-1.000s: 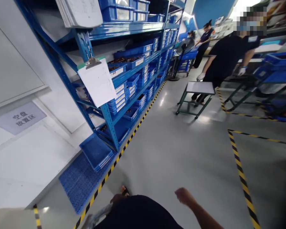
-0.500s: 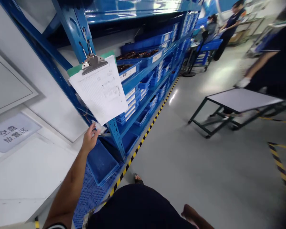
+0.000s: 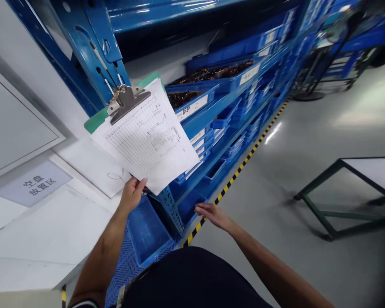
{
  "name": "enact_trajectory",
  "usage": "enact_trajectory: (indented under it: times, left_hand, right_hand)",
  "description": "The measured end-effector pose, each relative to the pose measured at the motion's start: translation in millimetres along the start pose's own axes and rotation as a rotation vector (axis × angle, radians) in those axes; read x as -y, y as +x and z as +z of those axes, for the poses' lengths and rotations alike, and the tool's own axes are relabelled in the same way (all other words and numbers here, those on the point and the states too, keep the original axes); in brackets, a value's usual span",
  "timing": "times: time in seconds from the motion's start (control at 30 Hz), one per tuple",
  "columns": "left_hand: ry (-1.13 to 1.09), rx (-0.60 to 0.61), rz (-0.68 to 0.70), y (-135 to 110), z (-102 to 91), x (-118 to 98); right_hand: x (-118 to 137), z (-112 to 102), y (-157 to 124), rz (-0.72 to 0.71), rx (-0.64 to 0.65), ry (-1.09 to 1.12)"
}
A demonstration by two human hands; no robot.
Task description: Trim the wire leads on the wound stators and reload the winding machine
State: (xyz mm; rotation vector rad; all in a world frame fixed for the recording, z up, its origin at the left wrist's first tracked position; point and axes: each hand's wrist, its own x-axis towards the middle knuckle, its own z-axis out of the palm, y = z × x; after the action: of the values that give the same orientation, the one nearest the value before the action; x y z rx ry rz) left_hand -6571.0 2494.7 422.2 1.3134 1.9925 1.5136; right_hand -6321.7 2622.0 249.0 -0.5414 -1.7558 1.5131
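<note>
A green clipboard (image 3: 96, 121) with a metal clip (image 3: 127, 102) hangs against the blue rack post, tied at its top. Printed sheets with ruled tables (image 3: 147, 141) are clamped on it and cover most of the board. My left hand (image 3: 133, 194) is closed on the clipboard's lower edge, thumb over the sheets; the fingers behind are hidden. Lower and to the right, my right hand (image 3: 211, 214) hovers apart from the clipboard, fingers stretched out to the left, with nothing visible in it.
Blue trays of coppery parts (image 3: 218, 72) fill the rack shelves (image 3: 237, 96). Below my left hand lies a blue tray (image 3: 149, 229) on a blue mat. Yellow-black floor tape (image 3: 240, 169) runs along the rack. A green-framed cart (image 3: 324, 214) stands at right.
My left hand has gone from open fingers beneath the clipboard to gripping its lower edge. My right hand has come up from the bottom of the view. The view has shifted closer to the rack.
</note>
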Motion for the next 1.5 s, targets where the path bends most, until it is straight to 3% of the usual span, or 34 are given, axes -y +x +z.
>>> enact_trajectory:
  times: [0.1,0.23,0.33,0.5,0.87,1.5]
  left_hand:
    - [-0.08,0.072,-0.04,8,23.8,-2]
    - [-0.183,0.17,-0.068,19,53.6,-3]
    - [-0.251,0.231,-0.069,26,69.3,-3]
    - [-0.333,0.302,-0.057,33,84.9,-2]
    - [-0.395,0.384,-0.02,26,94.2,-14]
    - [-0.417,0.429,-0.02,25,94.8,-17]
  right_hand:
    - [24,7,34,-0.052,0.038,0.131]
    - [58,4,64,-0.107,-0.123,0.227]
    - [76,-7,69,-0.126,-0.261,0.247]
    - [92,-25,56,-0.142,-0.348,0.246]
    - [105,-39,46,-0.154,-0.387,0.224]
    - [105,-40,50,-0.142,-0.375,0.207]
